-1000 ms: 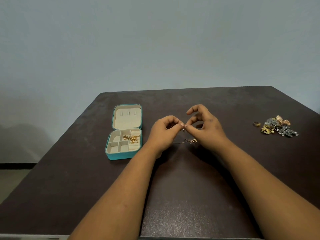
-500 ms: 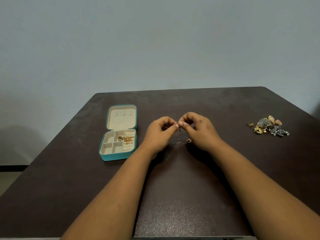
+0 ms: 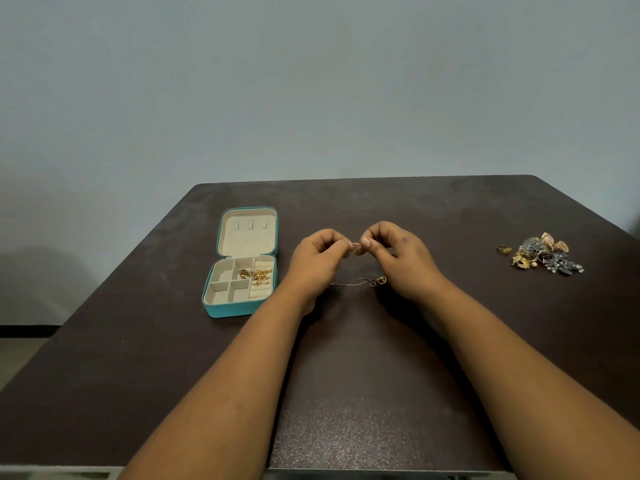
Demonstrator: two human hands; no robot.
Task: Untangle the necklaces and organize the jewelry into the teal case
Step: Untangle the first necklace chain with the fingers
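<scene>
Two pinching grips, left hand [image 3: 313,261] and right hand [image 3: 398,258], on one thin, pendant-tipped gold necklace [image 3: 360,281].

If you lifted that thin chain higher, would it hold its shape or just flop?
Probably flop: the thin chain already droops from the pinching left hand and right hand onto the table. It looks light, and its small pendant would likely swing.
</scene>
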